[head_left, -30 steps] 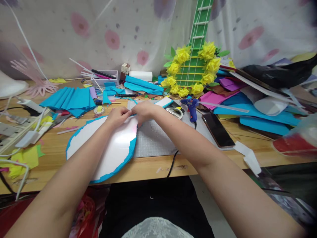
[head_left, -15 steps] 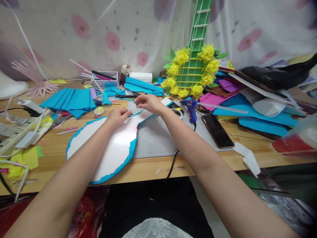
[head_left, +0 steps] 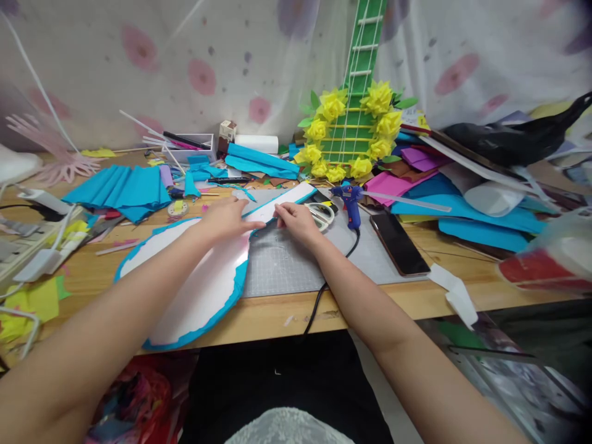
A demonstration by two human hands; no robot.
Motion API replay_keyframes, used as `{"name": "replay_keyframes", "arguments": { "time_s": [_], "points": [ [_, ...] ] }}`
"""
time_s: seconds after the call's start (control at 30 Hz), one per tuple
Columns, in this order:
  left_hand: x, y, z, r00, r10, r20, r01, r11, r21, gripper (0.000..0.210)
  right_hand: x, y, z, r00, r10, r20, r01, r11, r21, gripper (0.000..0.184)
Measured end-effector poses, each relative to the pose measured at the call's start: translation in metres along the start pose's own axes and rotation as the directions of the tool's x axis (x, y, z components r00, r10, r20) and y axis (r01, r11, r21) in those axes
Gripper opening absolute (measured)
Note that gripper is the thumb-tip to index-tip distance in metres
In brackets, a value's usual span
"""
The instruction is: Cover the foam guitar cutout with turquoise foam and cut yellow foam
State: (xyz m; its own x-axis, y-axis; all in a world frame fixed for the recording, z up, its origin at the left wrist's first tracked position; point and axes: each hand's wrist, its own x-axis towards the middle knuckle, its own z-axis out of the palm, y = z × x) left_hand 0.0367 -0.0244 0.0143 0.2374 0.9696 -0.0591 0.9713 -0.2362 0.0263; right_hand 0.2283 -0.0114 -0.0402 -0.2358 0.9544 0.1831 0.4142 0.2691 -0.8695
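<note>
A white guitar-shaped cutout (head_left: 210, 293) with blue crepe paper folded over its rim lies on the desk, its narrow neck pointing away to the right. My left hand (head_left: 226, 219) rests over the base of the neck, thumb stretched apart from the fingers. On the neck's right edge, my right hand (head_left: 298, 223) is closed in a pinch on the blue-trimmed border. Scissors (head_left: 322, 216) with pale handles lie just behind the right hand, partly covered by it. Under the neck is a grey cutting mat (head_left: 277, 271).
A blue glue gun (head_left: 350, 205) and a phone (head_left: 400, 243) lie to the right. Behind stands a green guitar model (head_left: 354, 132) with yellow paper flowers. Pleated blue crepe paper (head_left: 123, 188) is at left, beside a power strip (head_left: 32, 237). Coloured sheets (head_left: 481, 219) are piled at right.
My right hand has moved down to the neck's right edge, uncovering more of the neck. My left hand has shifted up to the neck base and spread. The view has shifted slightly.
</note>
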Motion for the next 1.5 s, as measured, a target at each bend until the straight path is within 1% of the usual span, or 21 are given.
{"name": "replay_keyframes", "arguments": {
  "time_s": [0.07,0.1,0.17,0.27,0.4,0.5,0.6,0.63,0.67,0.77,0.83,0.9,0.97,1.03,1.13,1.23,1.3,1.33,1.4,1.5],
  "points": [
    [0.003,0.012,-0.002,0.993,-0.014,0.115,0.005,0.997,0.071,0.074,-0.002,-0.004,0.000,0.999,0.011,-0.035,-0.016,0.989,-0.144,0.040],
    [0.004,0.016,-0.003,0.988,-0.032,0.154,0.018,0.995,0.096,0.071,-0.002,-0.005,0.000,0.998,0.026,-0.058,-0.037,0.980,-0.197,0.042],
    [0.007,0.020,-0.005,0.977,-0.076,0.198,0.054,0.992,0.111,0.063,-0.004,-0.006,-0.001,0.993,0.064,-0.100,-0.087,0.967,-0.240,0.045],
    [0.009,0.018,-0.008,0.964,-0.114,0.238,0.095,0.991,0.091,0.059,-0.004,-0.004,-0.001,0.986,0.110,-0.127,-0.134,0.971,-0.197,0.050],
    [0.009,0.013,-0.012,0.955,-0.122,0.271,0.100,0.991,0.094,0.061,-0.003,0.003,-0.002,0.987,0.108,-0.116,-0.124,0.982,-0.140,0.051],
    [0.011,0.010,-0.010,0.956,-0.124,0.265,0.109,0.992,0.071,0.073,-0.002,0.005,-0.001,0.990,0.090,-0.110,-0.106,0.982,-0.154,0.048],
    [0.016,0.010,-0.006,0.939,-0.148,0.311,0.142,0.989,0.043,0.089,-0.001,0.005,-0.001,0.991,0.096,-0.097,-0.112,0.977,-0.180,0.043],
    [0.017,0.010,-0.005,0.940,-0.156,0.303,0.154,0.988,0.031,0.091,-0.001,0.005,-0.001,0.990,0.100,-0.095,-0.117,0.974,-0.195,0.042],
    [0.018,0.010,-0.003,0.948,-0.163,0.273,0.163,0.986,0.021,0.091,-0.001,0.005,-0.001,0.990,0.100,-0.095,-0.119,0.969,-0.215,0.040],
    [0.020,0.014,-0.001,0.977,-0.162,0.141,0.164,0.986,-0.004,0.072,-0.001,0.003,-0.001,0.991,0.101,-0.093,-0.124,0.949,-0.289,0.030],
    [0.020,0.016,-0.001,0.978,-0.165,0.126,0.169,0.985,-0.023,0.058,-0.003,0.001,-0.001,0.991,0.113,-0.065,-0.129,0.934,-0.334,0.022],
    [0.020,0.018,-0.002,0.975,-0.182,0.128,0.189,0.981,-0.039,0.052,-0.005,-0.002,0.000,0.990,0.138,-0.019,-0.135,0.922,-0.364,0.020],
    [0.021,0.019,-0.003,0.970,-0.210,0.118,0.216,0.976,-0.039,0.053,-0.006,-0.004,0.002,0.987,0.161,0.018,-0.142,0.916,-0.376,0.025],
    [0.022,0.020,-0.004,0.969,-0.226,0.098,0.230,0.973,-0.033,0.058,-0.005,-0.005,0.007,0.984,0.177,0.008,-0.161,0.912,-0.377,0.027],
    [0.024,0.020,-0.002,0.973,-0.218,0.073,0.221,0.975,-0.035,0.063,-0.001,-0.002,0.016,0.989,0.149,-0.026,-0.149,0.939,-0.309,0.018],
    [0.028,0.016,0.002,0.977,-0.193,0.093,0.197,0.979,-0.041,0.067,0.003,0.003,0.020,0.997,0.064,-0.033,-0.066,0.995,-0.073,0.014],
    [0.030,0.014,0.005,0.977,-0.177,0.122,0.185,0.981,-0.057,0.074,0.004,0.005,0.018,0.997,0.015,-0.081,-0.007,0.996,0.090,0.015],
    [0.032,0.013,0.006,0.976,-0.174,0.134,0.184,0.981,-0.067,0.077,0.004,0.006,0.015,0.992,0.001,-0.123,0.016,0.990,0.140,0.017],
    [0.033,0.013,0.007,0.975,-0.177,0.134,0.188,0.979,-0.076,0.080,0.003,0.006,0.010,0.977,-0.004,-0.213,0.043,0.983,0.179,0.021],
    [0.034,0.017,0.004,0.972,-0.194,0.129,0.203,0.977,-0.060,0.071,0.003,0.007,0.005,0.952,0.024,-0.304,0.023,0.988,0.152,0.028]
  ]
}}
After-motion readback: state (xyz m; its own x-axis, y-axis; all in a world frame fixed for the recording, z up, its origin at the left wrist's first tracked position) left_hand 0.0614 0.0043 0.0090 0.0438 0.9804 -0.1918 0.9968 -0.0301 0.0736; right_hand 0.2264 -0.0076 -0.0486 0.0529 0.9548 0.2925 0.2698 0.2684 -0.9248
